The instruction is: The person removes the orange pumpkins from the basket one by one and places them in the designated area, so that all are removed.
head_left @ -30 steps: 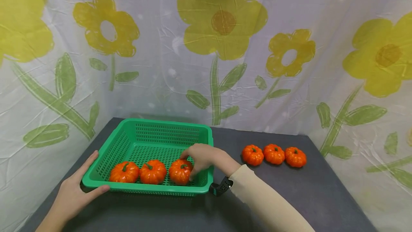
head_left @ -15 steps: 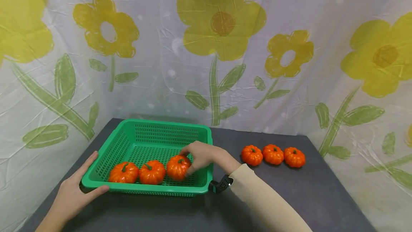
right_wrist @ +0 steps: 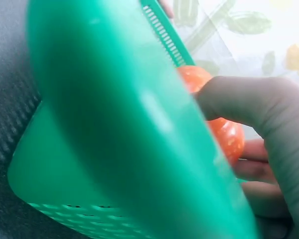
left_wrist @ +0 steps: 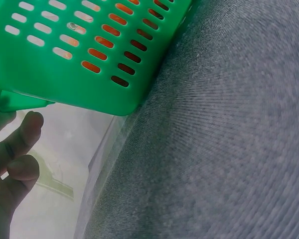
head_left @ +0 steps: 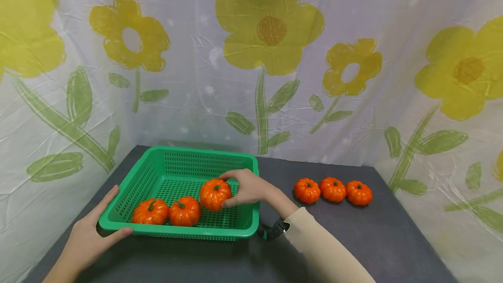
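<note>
My right hand (head_left: 246,188) grips a small orange pumpkin (head_left: 215,194) between thumb and fingers, raised above the floor of a green plastic basket (head_left: 177,231). In the right wrist view, the thumb lies on the held pumpkin (right_wrist: 228,139), and the basket's blurred rim (right_wrist: 139,119) hides part of it. Two more pumpkins, one at the left (head_left: 150,211) and one beside it (head_left: 185,211), sit along the basket's front inside. My left hand (head_left: 87,235) spreads round the basket's front left corner, thumb along the rim. In the left wrist view, its other fingers (left_wrist: 25,132) are loosely bent.
On the dark table (head_left: 334,239), right of the basket, three pumpkins stand in a row: one left (head_left: 307,191), one middle (head_left: 332,189), one right (head_left: 359,193). A cloth (head_left: 188,56) printed with yellow flowers hangs round the back and sides.
My right hand has lifted the pumpkin from the basket floor and shifted it slightly left and away from the front wall. The left hand stays at the corner.
</note>
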A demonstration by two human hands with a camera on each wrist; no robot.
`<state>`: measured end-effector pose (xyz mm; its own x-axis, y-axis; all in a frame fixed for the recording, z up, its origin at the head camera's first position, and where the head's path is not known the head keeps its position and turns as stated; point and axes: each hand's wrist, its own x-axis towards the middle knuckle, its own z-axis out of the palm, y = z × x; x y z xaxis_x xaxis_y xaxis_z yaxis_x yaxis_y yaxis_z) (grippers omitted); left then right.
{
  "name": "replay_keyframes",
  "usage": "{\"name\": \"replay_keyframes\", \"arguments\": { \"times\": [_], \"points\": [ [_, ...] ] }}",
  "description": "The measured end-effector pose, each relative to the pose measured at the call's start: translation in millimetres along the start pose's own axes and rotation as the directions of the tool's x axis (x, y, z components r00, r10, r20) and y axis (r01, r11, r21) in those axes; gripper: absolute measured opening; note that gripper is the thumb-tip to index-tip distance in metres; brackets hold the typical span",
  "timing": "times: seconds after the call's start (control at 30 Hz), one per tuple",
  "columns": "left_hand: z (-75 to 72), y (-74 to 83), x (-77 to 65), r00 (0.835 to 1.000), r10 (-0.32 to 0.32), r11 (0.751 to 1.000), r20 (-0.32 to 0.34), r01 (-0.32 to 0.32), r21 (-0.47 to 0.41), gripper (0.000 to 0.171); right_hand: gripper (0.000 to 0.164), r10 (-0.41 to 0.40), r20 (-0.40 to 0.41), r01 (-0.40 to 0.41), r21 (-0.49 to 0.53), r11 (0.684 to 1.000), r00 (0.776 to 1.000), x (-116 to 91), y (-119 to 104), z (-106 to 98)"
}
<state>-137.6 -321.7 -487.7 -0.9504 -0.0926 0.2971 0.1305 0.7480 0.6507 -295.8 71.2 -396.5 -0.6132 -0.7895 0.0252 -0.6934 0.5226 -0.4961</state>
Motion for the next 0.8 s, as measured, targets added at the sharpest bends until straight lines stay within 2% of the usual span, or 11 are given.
{"name": "replay_keyframes", "arguments": {
  "times": [0.17, 0.33, 0.5, 0.8],
  "points": [
    [-0.4, -0.3, 1.1, 1.000, -0.003, 1.000, 0.008, 0.003, 0.005, 0.110, 0.069, 0.018, -0.071, -0.013, 0.063, 0.998, 0.997, -4, 2, 3],
    [-0.1, -0.8, 1.5, 1.000, -0.004, 1.000, 0.005, 0.004, 0.002, 0.110, 0.069, 0.004, -0.118, 0.012, 0.136, 0.991, 0.993, -7, 3, 4],
    [0.1, -0.5, 1.6, 1.000, -0.003, 1.000, 0.005, 0.003, -0.001, 0.110, 0.069, -0.005, -0.159, 0.031, 0.159, 0.987, 0.987, -12, 1, 6],
    [-0.1, -1.3, 1.2, 1.000, -0.008, 1.000, 0.009, 0.008, -0.002, 0.110, 0.070, 0.045, -0.230, 0.010, 0.235, 0.972, 0.972, -24, -8, 8]
  ]
}}
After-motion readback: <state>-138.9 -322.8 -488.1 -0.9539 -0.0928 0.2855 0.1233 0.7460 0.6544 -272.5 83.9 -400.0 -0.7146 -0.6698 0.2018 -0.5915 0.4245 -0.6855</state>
